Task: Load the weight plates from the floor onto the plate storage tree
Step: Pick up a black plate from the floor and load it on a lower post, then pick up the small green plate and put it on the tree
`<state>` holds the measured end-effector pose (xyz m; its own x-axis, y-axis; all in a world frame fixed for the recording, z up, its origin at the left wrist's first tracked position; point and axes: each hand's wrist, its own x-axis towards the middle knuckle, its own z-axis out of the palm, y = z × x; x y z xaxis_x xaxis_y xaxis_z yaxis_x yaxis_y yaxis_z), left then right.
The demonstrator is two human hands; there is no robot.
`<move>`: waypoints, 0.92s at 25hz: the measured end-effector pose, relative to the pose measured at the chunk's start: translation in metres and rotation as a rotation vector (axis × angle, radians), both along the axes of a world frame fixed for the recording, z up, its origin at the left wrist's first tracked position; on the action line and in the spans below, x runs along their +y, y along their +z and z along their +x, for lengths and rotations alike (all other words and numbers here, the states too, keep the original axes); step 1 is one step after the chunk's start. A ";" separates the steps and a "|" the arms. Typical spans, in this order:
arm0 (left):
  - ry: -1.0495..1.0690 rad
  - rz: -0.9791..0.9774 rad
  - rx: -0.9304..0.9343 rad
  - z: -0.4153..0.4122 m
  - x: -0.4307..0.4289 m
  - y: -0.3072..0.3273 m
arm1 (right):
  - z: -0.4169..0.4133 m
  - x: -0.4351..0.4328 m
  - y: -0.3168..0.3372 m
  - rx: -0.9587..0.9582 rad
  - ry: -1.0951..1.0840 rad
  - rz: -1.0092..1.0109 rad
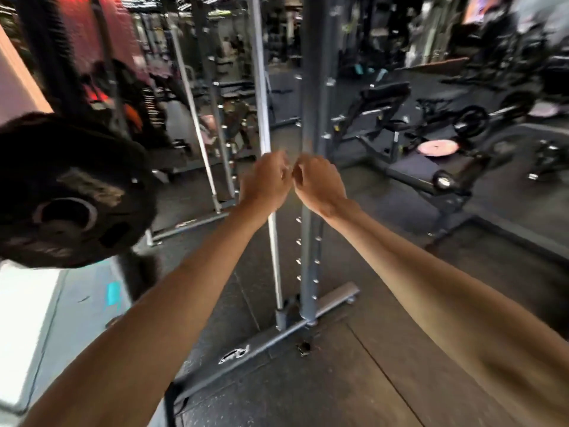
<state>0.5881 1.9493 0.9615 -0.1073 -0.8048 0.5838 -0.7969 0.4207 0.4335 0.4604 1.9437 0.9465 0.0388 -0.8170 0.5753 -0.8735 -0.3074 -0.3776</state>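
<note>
1. Forearms outstretched; left hand (266, 180), right hand (320, 183) curled, knuckles touching, nothing visible held.
2. Grey steel upright post (309, 241) just behind hands.
3. Black round weight plate (70, 192) left, off floor, blurred.

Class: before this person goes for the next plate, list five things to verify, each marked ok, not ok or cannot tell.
1. Hands carry no plate: left hand and right hand, ok.
2. Hands off the rack upright: cannot tell, the fingers curl out of sight.
3. Black plate at left sits off the floor: ok; fully seated, cannot tell.
4. Next plate spotted: pink plate lies low at right, ok.
5. Way ahead: rack base bar crosses the floor, not ok, step over it.
</note>
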 end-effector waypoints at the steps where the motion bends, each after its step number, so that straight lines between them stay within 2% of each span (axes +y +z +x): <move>1: -0.023 0.112 -0.066 -0.025 -0.007 -0.019 | -0.027 0.001 -0.014 0.006 -0.047 0.093; 7: -0.213 0.514 -0.402 -0.135 -0.044 -0.138 | -0.149 -0.011 -0.120 0.045 -0.217 0.522; 10: -0.315 0.731 -0.639 -0.178 -0.080 -0.204 | -0.196 -0.024 -0.180 0.072 -0.233 0.714; 12: -0.380 0.808 -0.777 -0.203 -0.101 -0.244 | -0.225 -0.033 -0.218 0.101 -0.240 0.847; 17: -0.464 1.014 -0.837 -0.264 -0.161 -0.309 | -0.294 -0.071 -0.276 0.087 -0.252 1.093; 23: -0.511 1.164 -0.861 -0.342 -0.253 -0.341 | -0.377 -0.147 -0.325 -0.049 -0.284 1.180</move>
<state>0.2463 1.6960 0.6207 -0.4701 -0.5301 -0.7057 -0.8512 0.4838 0.2036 0.0834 1.7965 0.6218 -0.2276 -0.8154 -0.5322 -0.8309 0.4477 -0.3305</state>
